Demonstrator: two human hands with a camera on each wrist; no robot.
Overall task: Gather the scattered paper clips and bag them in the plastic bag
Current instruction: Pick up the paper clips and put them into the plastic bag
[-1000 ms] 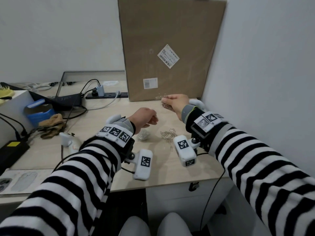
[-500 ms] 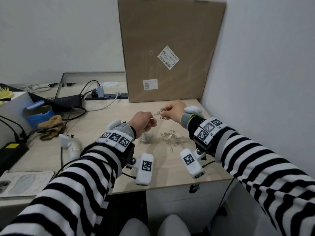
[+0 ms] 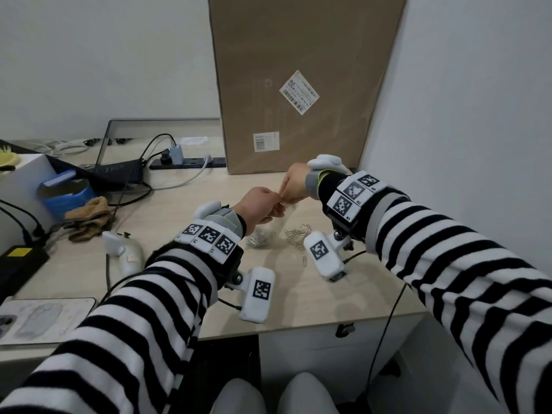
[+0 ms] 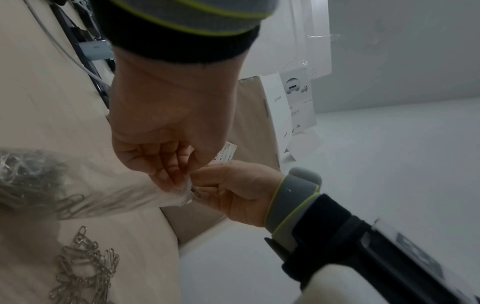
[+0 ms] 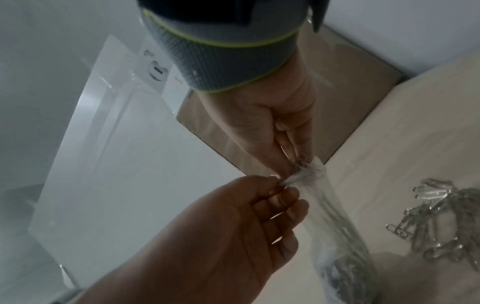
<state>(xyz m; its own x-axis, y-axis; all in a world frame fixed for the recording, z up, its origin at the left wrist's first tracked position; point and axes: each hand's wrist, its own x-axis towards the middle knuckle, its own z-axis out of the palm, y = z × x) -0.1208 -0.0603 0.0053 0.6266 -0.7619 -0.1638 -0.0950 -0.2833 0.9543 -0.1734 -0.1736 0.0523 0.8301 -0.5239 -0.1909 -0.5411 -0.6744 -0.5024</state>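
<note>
Clear plastic bag is hanging below both sets of fingers, mouth bunched up top, belly drooping to the desk with a grey clump of clips inside. Left hand is pinching the bag's rim, fingers curled together on the film. Right hand is meeting it fingertip to fingertip, thumb and fingers pressed together on a few clips at the mouth; clips there are blurring into the plastic, count unreadable. Loose paper clips are lying in a silver tangle on the desk just below and right of the fingers, with one stray clip nearer the person. Bag is barely showing in the head view, mostly hiding behind the left hand. Cardboard box is standing beyond the fingers; its white shipping label is showing barcodes, text too small to read. Wrist views are dim and smeared.
</note>
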